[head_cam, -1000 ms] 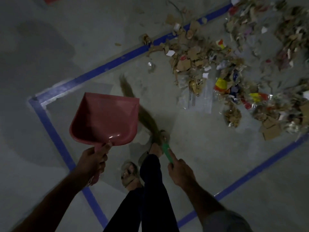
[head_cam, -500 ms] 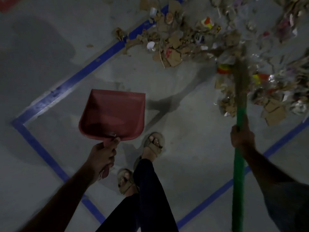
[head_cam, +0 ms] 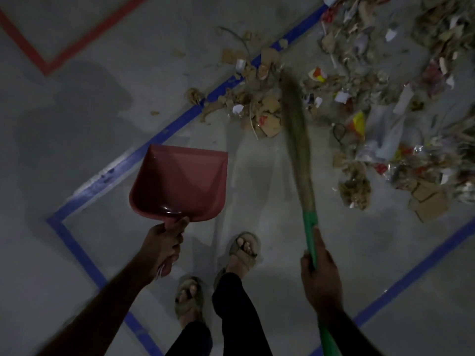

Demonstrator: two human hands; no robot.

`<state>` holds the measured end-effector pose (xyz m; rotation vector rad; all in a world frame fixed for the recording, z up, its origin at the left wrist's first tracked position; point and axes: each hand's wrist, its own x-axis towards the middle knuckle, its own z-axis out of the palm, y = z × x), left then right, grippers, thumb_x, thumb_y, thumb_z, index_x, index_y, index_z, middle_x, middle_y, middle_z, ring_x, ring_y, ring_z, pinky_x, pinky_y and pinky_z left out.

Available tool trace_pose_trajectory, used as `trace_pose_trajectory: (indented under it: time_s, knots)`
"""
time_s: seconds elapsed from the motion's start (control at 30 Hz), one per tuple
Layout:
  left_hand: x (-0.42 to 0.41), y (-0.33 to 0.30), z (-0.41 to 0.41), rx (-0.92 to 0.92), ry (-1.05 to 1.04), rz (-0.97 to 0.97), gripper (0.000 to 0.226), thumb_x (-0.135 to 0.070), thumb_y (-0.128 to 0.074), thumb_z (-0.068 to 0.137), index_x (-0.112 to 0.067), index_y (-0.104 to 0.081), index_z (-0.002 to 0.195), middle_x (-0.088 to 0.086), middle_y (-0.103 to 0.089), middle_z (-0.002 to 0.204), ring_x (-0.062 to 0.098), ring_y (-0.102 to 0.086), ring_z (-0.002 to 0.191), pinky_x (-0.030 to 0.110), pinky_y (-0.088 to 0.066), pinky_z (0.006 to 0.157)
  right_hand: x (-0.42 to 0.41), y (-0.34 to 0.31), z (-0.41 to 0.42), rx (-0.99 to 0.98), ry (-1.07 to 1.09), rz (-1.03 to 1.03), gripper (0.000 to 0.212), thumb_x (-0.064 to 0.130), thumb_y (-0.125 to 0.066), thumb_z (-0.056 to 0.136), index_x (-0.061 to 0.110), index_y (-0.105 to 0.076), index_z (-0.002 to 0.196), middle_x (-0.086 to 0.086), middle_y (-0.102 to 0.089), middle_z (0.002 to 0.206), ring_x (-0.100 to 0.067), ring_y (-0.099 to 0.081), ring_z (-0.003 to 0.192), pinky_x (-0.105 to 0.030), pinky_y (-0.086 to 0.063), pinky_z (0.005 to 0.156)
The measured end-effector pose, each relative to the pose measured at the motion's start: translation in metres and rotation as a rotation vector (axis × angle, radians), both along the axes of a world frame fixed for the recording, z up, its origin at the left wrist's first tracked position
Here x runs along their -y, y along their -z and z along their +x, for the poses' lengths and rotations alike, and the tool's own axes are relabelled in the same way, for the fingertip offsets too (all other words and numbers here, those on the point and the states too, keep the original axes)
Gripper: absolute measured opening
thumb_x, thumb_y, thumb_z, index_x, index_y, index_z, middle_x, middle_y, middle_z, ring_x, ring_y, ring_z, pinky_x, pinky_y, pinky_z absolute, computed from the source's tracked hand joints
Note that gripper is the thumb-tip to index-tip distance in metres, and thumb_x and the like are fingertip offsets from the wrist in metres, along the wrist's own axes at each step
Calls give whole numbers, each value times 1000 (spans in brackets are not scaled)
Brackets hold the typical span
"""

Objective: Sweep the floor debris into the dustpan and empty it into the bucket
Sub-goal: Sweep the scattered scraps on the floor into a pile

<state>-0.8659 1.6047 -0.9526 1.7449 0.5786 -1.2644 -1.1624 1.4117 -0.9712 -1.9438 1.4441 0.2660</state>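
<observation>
My left hand (head_cam: 163, 246) grips the handle of a red dustpan (head_cam: 180, 182), held in the air above the floor with its pan empty. My right hand (head_cam: 320, 272) holds the green handle of a grass broom (head_cam: 295, 124). The broom's bristle end reaches up into a wide spread of debris (head_cam: 359, 98): cardboard scraps, paper bits and plastic wrappers across the upper right of the floor. No bucket is in view.
Blue tape lines (head_cam: 128, 160) mark a rectangle on the grey concrete floor, and a red tape line (head_cam: 51, 60) runs at the upper left. My two sandalled feet (head_cam: 241, 250) stand between the dustpan and the broom. The room is dim.
The broom swung from low between my feet out to the right, then back toward the middle, with its bristles now at the near edge of the debris. The dustpan stayed in my left hand.
</observation>
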Motion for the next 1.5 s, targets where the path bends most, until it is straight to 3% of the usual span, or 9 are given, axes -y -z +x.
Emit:
trace_pose_trajectory:
  time_s: [0.27, 0.53, 0.67, 0.77, 0.9, 1.03, 1.23, 1.37, 1.5]
  knots:
    - [-52, -9, 33, 35, -47, 34, 34, -21, -63, 97, -21, -48, 67, -3, -31, 47, 9, -26, 30, 14, -22, 40, -6, 42, 141, -252, -407, 69, 64, 37, -42, 102, 46, -9, 156, -7, -43, 100, -34, -60, 83, -42, -51, 73]
    - [-69, 10, 77, 17, 16, 10, 42, -26, -70, 94, -18, -43, 63, -3, -34, 46, 9, -25, 31, 13, -22, 37, 82, 75, 150, -458, 179, -8, 54, 41, -44, 99, 16, -45, 147, -21, -64, 115, -39, -64, 103, -43, -53, 85]
    - [-81, 13, 101, -6, -13, -57, 33, -30, -77, 88, -17, -52, 72, 3, -39, 56, 12, -34, 43, 22, -27, 44, 70, 32, 126, -390, 187, -110, 58, 39, -44, 101, 35, -24, 155, -28, -63, 116, -45, -64, 96, -50, -54, 84]
    - [-95, 5, 118, -27, -10, -65, 32, -27, -73, 92, -16, -48, 74, 1, -37, 53, 12, -31, 40, 21, -25, 42, 22, -11, 128, -215, 148, -108, 67, 32, -47, 103, 47, -9, 155, -20, -63, 86, -33, -62, 66, -39, -51, 62]
    - [-140, -12, 144, -55, -17, 18, 41, -30, -70, 95, -18, -53, 60, -1, -38, 49, 10, -29, 35, 17, -25, 38, -56, -27, 152, -80, -6, -72, 67, 33, -51, 99, 58, -12, 147, -19, -64, 83, -24, -60, 58, -37, -47, 56]
    - [-196, -28, 170, -50, -133, 55, 40, -25, -68, 95, -18, -44, 63, -4, -35, 47, 8, -26, 34, 15, -21, 38, -126, -5, 185, -76, -287, 47, 82, 27, -65, 92, 55, -16, 152, -14, -62, 122, -38, -67, 90, -44, -54, 71]
    - [-284, -47, 214, -51, -95, 125, 43, -40, -69, 91, -16, -40, 71, 4, -27, 54, 8, -25, 43, 20, -19, 51, -198, 38, 290, -168, -854, -10, 76, 34, -48, 94, 55, -6, 153, -7, -52, 88, -30, -52, 54, -33, -42, 49]
    - [-288, -39, 235, -63, -6, 127, 42, -38, -66, 95, -13, -39, 75, 3, -28, 54, 8, -25, 42, 14, -28, 44, -196, 53, 374, -297, -930, 86, 65, 29, -39, 102, 53, -8, 153, -15, -51, 118, -34, -63, 88, -39, -48, 75]
    - [-257, -19, 258, -53, -9, 61, 34, -31, -69, 91, -18, -43, 72, -4, -30, 48, 7, -24, 32, 11, -21, 36, -173, 75, 409, -310, -651, 66, 65, 35, -41, 100, 54, -9, 153, -14, -53, 114, -37, -62, 99, -44, -52, 88]
